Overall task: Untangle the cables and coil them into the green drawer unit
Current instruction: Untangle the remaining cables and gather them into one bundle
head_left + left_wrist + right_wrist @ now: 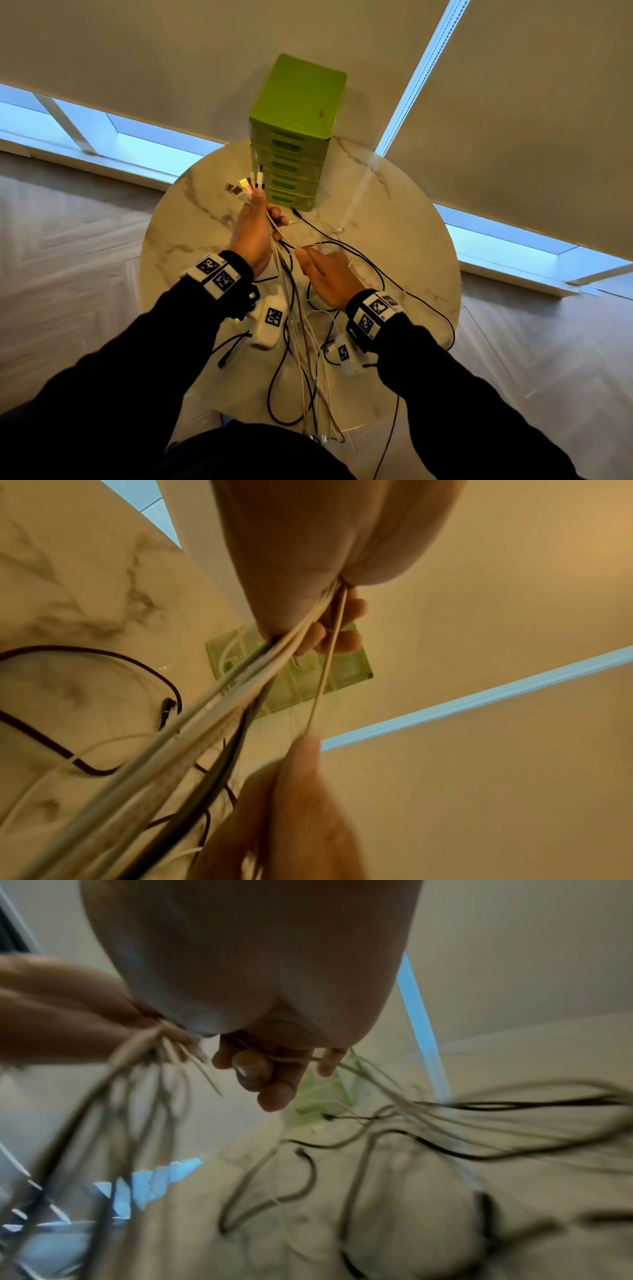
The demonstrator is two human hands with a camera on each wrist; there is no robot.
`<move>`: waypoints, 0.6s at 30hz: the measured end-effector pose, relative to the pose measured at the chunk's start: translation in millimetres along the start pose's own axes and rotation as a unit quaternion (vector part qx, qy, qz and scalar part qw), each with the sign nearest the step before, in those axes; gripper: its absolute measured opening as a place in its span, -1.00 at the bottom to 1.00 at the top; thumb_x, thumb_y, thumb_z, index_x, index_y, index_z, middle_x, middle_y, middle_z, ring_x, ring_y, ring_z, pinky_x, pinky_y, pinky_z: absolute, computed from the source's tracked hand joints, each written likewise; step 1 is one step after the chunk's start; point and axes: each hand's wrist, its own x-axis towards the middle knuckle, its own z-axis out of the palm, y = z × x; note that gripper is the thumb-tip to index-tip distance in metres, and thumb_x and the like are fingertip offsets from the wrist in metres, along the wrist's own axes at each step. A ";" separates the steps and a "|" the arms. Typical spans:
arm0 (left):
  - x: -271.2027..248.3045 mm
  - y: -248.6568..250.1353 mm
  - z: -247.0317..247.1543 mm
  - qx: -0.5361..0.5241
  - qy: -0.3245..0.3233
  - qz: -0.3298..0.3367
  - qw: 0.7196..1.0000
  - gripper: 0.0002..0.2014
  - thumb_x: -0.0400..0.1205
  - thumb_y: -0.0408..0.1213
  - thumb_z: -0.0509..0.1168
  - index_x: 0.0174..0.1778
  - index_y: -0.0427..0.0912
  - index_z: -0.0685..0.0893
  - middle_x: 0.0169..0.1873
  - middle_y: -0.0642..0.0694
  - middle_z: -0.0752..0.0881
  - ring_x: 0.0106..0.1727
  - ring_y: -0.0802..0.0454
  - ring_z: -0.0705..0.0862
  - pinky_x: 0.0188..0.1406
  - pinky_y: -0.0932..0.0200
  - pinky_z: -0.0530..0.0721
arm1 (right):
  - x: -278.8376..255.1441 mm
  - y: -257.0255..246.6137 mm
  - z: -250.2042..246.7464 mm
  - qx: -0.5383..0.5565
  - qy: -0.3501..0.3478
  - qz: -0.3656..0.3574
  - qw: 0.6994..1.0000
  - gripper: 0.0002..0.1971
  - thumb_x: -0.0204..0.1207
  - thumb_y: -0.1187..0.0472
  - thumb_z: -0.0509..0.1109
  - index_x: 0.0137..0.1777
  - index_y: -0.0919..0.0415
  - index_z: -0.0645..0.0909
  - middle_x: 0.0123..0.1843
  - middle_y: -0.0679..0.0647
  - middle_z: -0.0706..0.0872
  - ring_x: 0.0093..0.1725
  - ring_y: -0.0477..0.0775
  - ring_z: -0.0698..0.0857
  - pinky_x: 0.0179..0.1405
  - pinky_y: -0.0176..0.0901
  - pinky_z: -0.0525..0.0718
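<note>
My left hand (255, 226) grips a bundle of white and black cables (291, 308), raised over the table; several plug ends (245, 185) stick up above the fist. In the left wrist view the bundle (240, 696) runs out of the closed fingers (342, 631). My right hand (325, 270) is just right of it, and its fingers (267, 1074) curl round one thin white cable (359, 1069) in the blurred right wrist view. The green drawer unit (296, 133) stands at the table's far edge with its drawers closed.
Loose black cables (359, 253) and white ones loop over the round marble table (394, 205) and hang past its near edge. A wood floor surrounds the table. Window blinds hang behind the drawer unit.
</note>
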 end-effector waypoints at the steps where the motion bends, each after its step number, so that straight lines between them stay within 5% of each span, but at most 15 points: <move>1: 2.1 2.4 -2.8 -0.024 0.007 0.002 1.000 -0.65 0.84 0.06 -0.01 -0.14 -0.06 0.44 -0.42 0.06 0.51 -0.37 0.11 0.61 -0.43 0.23 0.48 | -5.9 12.7 2.6 -0.001 -0.017 0.027 0.999 -0.65 0.83 -0.06 0.00 -0.23 -0.10 0.37 -0.41 0.08 0.60 -0.37 0.06 0.57 0.02 0.02 0.46; 4: 9.6 14.5 -14.2 -0.088 0.023 0.019 0.996 -0.69 0.84 0.06 0.04 -0.12 -0.04 0.43 -0.49 0.10 0.45 -0.48 0.13 0.50 -0.39 0.21 0.53 | -28.7 53.0 6.6 -0.103 -0.099 0.109 0.984 -0.66 0.82 -0.10 -0.11 -0.08 -0.08 0.42 -0.30 0.03 0.69 -0.18 0.04 0.64 0.41 0.15 0.27; 8: 16.5 42.2 -33.4 -0.133 0.032 0.051 0.989 -0.63 0.82 0.10 0.05 -0.24 -0.01 0.38 -0.52 0.11 0.36 -0.57 0.17 0.32 -0.50 0.25 0.45 | -59.7 100.3 -1.7 -0.195 -0.155 0.188 0.950 -0.64 0.81 -0.12 -0.15 0.06 -0.03 0.44 -0.12 0.07 0.75 0.09 0.17 0.71 0.49 0.16 0.16; 13: 7.0 47.5 -36.4 -0.024 0.010 0.114 0.993 -0.67 0.86 -0.03 0.00 -0.22 -0.01 0.38 -0.53 0.12 0.37 -0.58 0.20 0.24 -0.56 0.26 0.26 | -33.2 84.9 -24.0 -0.209 -0.091 0.212 0.950 -0.56 0.81 -0.13 -0.09 0.30 0.04 0.56 0.14 0.17 0.78 0.28 0.24 0.68 0.43 0.12 0.26; 18: -16.9 6.6 -16.5 0.137 -0.065 0.096 0.984 -0.74 0.86 -0.06 0.05 -0.09 -0.02 0.51 -0.40 0.10 0.44 -0.47 0.21 0.35 -0.43 0.26 0.33 | 23.1 28.3 -42.7 -0.085 0.038 0.115 0.989 -0.62 0.81 -0.12 0.00 -0.10 0.00 0.53 -0.14 0.06 0.72 0.02 0.29 0.72 0.12 0.10 0.52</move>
